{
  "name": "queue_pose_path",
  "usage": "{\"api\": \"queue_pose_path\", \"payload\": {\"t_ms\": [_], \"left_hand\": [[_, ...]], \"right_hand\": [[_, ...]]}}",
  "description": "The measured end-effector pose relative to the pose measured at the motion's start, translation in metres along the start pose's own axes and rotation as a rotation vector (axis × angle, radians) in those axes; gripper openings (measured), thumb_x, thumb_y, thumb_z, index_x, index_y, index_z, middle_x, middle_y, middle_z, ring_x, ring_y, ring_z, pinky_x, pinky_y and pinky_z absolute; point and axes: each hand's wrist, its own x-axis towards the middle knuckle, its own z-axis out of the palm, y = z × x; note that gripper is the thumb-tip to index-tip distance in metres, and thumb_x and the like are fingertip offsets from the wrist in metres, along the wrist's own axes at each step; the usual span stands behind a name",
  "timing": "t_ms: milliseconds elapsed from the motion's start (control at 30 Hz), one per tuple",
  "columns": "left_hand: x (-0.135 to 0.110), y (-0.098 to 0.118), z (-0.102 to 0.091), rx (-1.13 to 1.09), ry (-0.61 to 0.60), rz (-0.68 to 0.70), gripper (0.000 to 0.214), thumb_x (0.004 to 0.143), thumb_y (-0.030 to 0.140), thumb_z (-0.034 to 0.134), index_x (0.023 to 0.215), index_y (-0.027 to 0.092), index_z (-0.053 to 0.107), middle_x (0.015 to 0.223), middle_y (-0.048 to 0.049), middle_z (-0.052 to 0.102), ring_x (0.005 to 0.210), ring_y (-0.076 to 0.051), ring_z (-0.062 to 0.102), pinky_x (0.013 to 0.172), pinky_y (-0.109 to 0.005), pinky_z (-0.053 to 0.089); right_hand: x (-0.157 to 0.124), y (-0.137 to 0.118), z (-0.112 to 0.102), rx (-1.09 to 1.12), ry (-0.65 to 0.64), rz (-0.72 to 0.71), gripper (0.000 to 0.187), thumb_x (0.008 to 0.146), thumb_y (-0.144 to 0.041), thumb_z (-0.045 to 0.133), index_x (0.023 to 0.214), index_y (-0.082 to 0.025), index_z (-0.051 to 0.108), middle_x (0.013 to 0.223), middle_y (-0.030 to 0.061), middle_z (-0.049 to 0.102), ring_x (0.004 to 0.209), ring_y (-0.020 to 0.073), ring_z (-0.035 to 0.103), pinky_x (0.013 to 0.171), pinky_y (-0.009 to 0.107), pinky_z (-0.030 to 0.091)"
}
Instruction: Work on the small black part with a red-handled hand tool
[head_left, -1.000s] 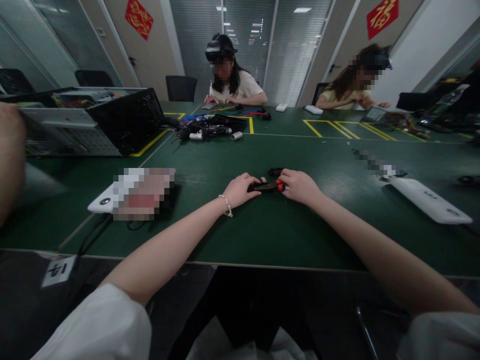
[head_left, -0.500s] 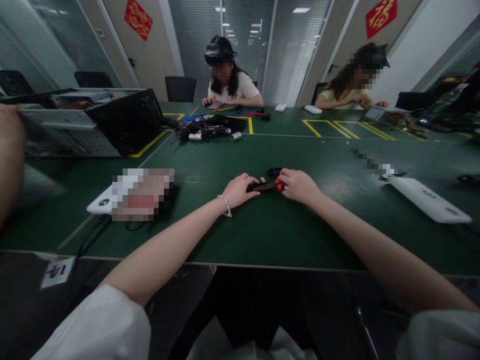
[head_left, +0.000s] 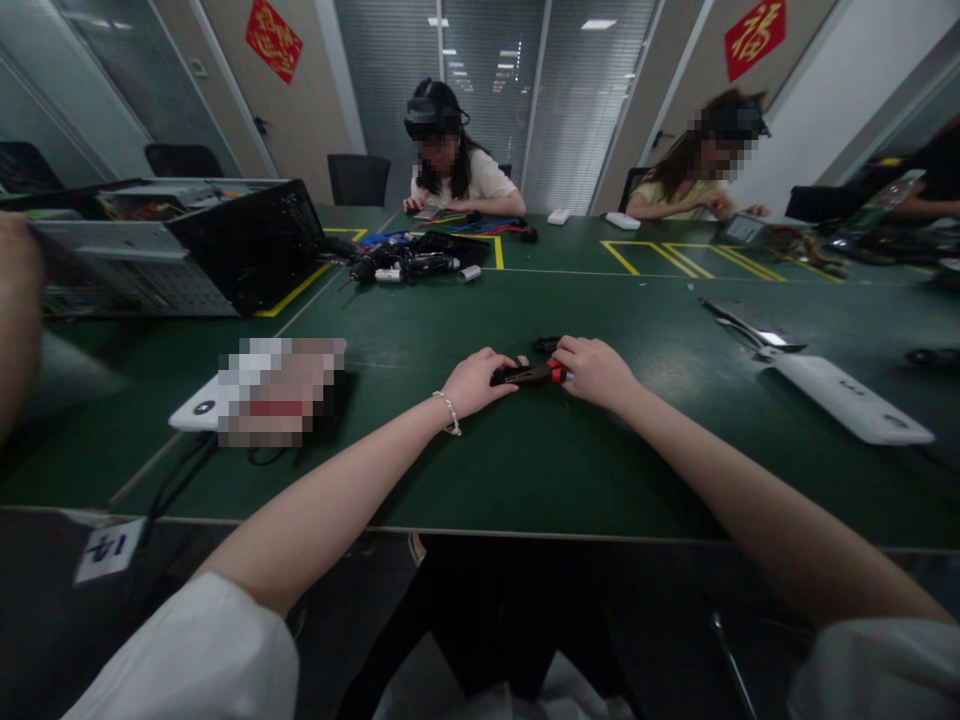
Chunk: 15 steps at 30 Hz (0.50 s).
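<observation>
My left hand (head_left: pixel 477 380) and my right hand (head_left: pixel 596 370) meet near the middle of the green table (head_left: pixel 525 460). Between them they hold a small black tool with a red part (head_left: pixel 527 374), lying low over the table. The left fingers curl round its black end. The right fingers pinch the red end. A small dark object (head_left: pixel 546 345) lies on the table just behind the tool. A beaded bracelet (head_left: pixel 451 411) sits on my left wrist.
A white device (head_left: pixel 844 397) lies at the right, another white device (head_left: pixel 199 408) with a blurred patch at the left. An open computer case (head_left: pixel 180 245) stands back left. Cables and tools (head_left: pixel 409 262) lie further back. Two people sit across the table. Someone's arm (head_left: pixel 15 310) is at the left edge.
Both hands and the tool stay in the same place. The view has shifted slightly.
</observation>
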Motion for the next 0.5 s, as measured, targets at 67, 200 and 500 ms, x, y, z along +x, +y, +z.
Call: {"api": "queue_pose_path", "payload": {"t_ms": [67,200,500], "left_hand": [[-0.0001,0.0003,-0.0006,0.003,-0.003,0.002,0.034,0.078,0.035,0.06,0.107,0.018,0.059,0.099,-0.0065,0.054,0.085,-0.019,0.055,0.076,-0.033,0.046],[0.0002,-0.0007,-0.0001,0.003,-0.003,0.004,0.034,0.078,0.035,0.06,0.107,0.018,0.059,0.098,-0.0065,0.054,0.085,-0.019,0.055,0.076,-0.033,0.046],[0.0012,-0.0037,0.0028,0.003,0.018,0.013,0.034,0.077,0.035,0.061,0.107,0.019,0.059,0.096,-0.0057,0.054,0.083,-0.018,0.055,0.075,-0.032,0.046]], "right_hand": [[0.0003,0.0001,0.0012,0.021,-0.015,0.005,0.022,0.075,-0.023,0.05,0.091,-0.012,0.062,0.095,0.0095,0.057,0.077,0.0179,0.052,0.067,0.029,0.036],[0.0014,-0.0002,0.002,0.037,-0.031,0.013,0.022,0.076,-0.024,0.048,0.09,-0.013,0.062,0.094,0.0092,0.057,0.075,0.0171,0.052,0.065,0.028,0.035],[0.0008,-0.0002,0.0022,0.016,-0.022,0.018,0.023,0.075,-0.022,0.05,0.092,-0.013,0.061,0.097,0.0103,0.057,0.08,0.019,0.052,0.068,0.029,0.035]]}}
